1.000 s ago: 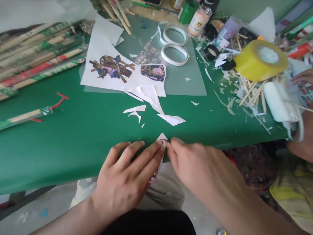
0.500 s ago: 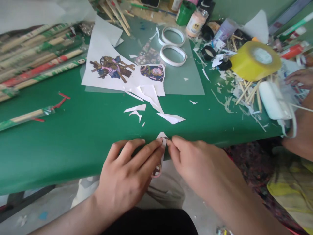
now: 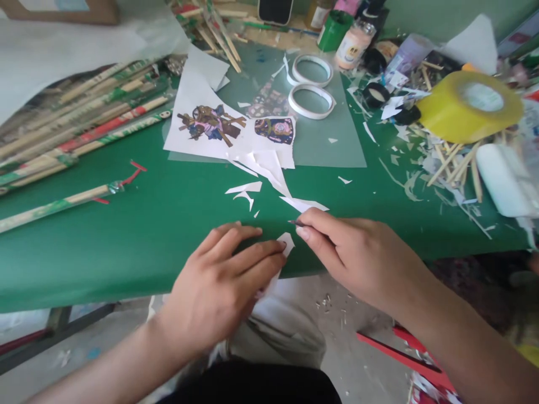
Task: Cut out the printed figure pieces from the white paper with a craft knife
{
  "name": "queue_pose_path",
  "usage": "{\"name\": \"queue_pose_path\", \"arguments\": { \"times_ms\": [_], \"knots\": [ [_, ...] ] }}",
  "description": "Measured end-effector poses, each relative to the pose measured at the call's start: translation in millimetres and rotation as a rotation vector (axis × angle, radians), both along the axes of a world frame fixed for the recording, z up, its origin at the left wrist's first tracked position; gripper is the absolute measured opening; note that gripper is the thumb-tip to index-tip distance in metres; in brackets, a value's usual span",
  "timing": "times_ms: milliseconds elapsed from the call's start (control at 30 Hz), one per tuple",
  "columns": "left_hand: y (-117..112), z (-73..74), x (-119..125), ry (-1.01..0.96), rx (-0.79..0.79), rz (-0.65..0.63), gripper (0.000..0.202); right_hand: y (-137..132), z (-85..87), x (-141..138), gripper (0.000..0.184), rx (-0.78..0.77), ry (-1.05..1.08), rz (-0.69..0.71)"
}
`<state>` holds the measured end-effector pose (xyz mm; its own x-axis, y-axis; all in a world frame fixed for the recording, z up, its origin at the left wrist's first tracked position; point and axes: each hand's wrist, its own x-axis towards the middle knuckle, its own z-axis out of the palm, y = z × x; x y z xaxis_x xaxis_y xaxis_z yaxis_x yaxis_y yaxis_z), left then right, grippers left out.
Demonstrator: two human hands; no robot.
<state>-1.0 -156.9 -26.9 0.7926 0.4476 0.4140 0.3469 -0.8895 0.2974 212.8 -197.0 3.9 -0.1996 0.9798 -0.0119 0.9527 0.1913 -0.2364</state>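
My left hand (image 3: 233,272) presses a small white paper cutout (image 3: 287,242) against the front edge of the green table (image 3: 84,247). Its index and middle fingertips lie on the paper; the thumb is out of sight. Part of the cutout hangs below the edge, mostly hidden by the fingers. Just right of it, my right hand (image 3: 349,247) pinches a small dark craft knife (image 3: 297,223), its thin tip pointing left and apart from the paper. Ahead lie white paper scraps (image 3: 304,205) and a white sheet (image 3: 202,143) with a colourful printed figure.
Two white tape rolls (image 3: 311,102) rest on a translucent sheet (image 3: 347,151). A large yellow tape roll (image 3: 467,106), wooden sticks (image 3: 461,165) and a white plastic block (image 3: 509,179) crowd the right. Wrapped sticks (image 3: 105,129) lie left; paint jars (image 3: 353,45) stand behind.
My right hand has moved up and away from the cutout, so the knife's tip now shows. The left hand stays on the paper. The view has shifted; the other person's hand is out of sight.
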Motion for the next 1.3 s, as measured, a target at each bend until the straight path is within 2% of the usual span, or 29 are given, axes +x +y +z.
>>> {"name": "queue_pose_path", "arguments": {
  "times_ms": [100, 200, 300, 400, 533, 700, 967, 1300],
  "knots": [
    [22.5, 10.8, -10.6, 0.114, -0.086, -0.144, 0.024, 0.7, -5.0, 0.2, 0.031, 0.043, 0.105, 0.111],
    [38.4, 18.1, -17.7, 0.2, -0.043, -0.225, 0.028, -2.0, -8.7, -3.2, 0.03, 0.057, 0.111, 0.131],
    [39.5, 21.4, -21.1, 0.21, 0.144, -0.134, 0.024, -7.3, -8.5, -10.5, 0.03, 0.041, 0.103, 0.084],
    [26.5, 20.2, -22.3, 0.233, 0.255, -0.022, 0.029, -12.2, -6.3, -17.5, 0.031, 0.01, 0.142, 0.04],
    [5.9, 10.4, -23.0, 0.198, 0.201, 0.058, 0.029, -12.1, -3.4, -16.2, 0.035, -0.019, 0.12, 0.015],
    [-1.4, -0.8, -24.3, 0.169, 0.111, 0.089, 0.032, -7.0, -1.5, -11.0, 0.037, 0.044, -0.126, 0.083],
    [-6.7, -4.0, -31.4, 0.167, 0.049, 0.075, 0.039, -15.5, 0.0, -26.4, 0.032, 0.087, -0.229, 0.089],
    [-14.7, -7.0, -23.2, 0.121, 0.081, 0.168, 0.038, -21.1, 3.1, -34.8, 0.029, 0.098, -0.29, 0.059]
  ]
}}
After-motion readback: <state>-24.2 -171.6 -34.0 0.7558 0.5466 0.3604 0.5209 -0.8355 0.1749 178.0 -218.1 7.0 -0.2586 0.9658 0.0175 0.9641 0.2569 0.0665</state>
